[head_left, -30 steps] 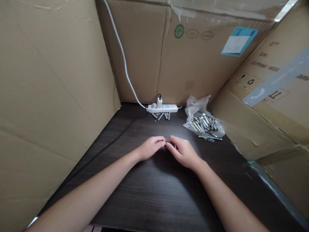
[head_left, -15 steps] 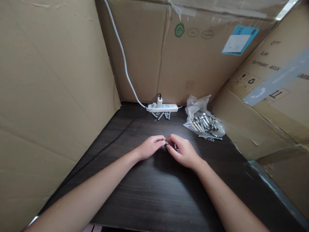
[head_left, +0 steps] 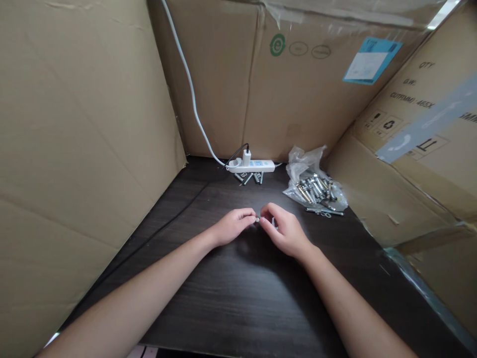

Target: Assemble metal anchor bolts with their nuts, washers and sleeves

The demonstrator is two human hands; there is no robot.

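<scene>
Above the dark table, my left hand (head_left: 234, 226) pinches a small shiny metal fastener (head_left: 257, 219) between thumb and fingertips. Most of that piece is hidden, and I cannot tell whether it is a nut or the end of a bolt. From the other side, my right hand (head_left: 283, 229) curls its thumb and index finger in a pinch at the same piece. A little pale, shiny surface (head_left: 276, 224) shows inside the right hand's curl; what it is cannot be made out.
Several loose bolts and washers (head_left: 249, 178) lie before a white power strip (head_left: 257, 166). A clear plastic bag (head_left: 303, 164) of metal bolts (head_left: 316, 189) sits at right, with a bolt and washers (head_left: 325, 213) in front. Cardboard boxes (head_left: 219, 99) wall the table; a black cable (head_left: 167, 224) crosses its left.
My right fingers have shifted slightly up and away from the left fingertips, showing more of the metal piece. My left hand has stayed nearly still.
</scene>
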